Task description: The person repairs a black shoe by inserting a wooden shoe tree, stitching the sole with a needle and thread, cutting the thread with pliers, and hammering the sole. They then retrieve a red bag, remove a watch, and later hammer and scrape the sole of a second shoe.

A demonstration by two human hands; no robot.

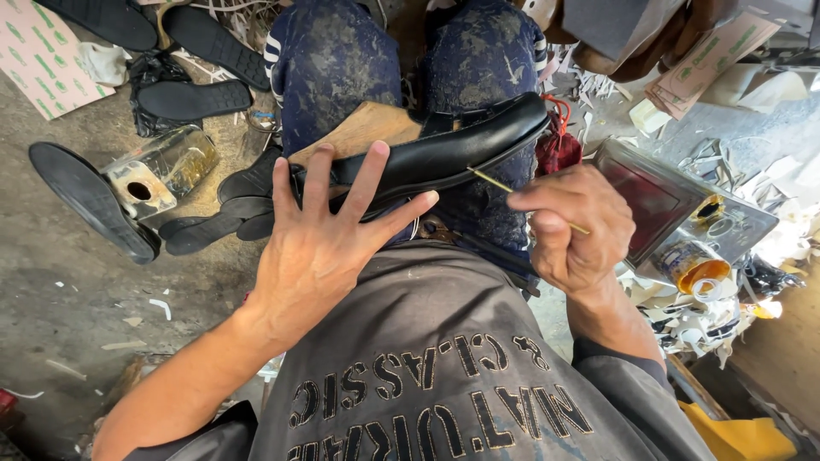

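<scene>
As we looked down, our left hand (pixel 320 248) lay splayed flat, pressing the black shoe (pixel 444 154) across our knees, long axis running left to far right; our right hand (pixel 572 230) pinched a thin stick (pixel 491 181) touching its right edge.
</scene>
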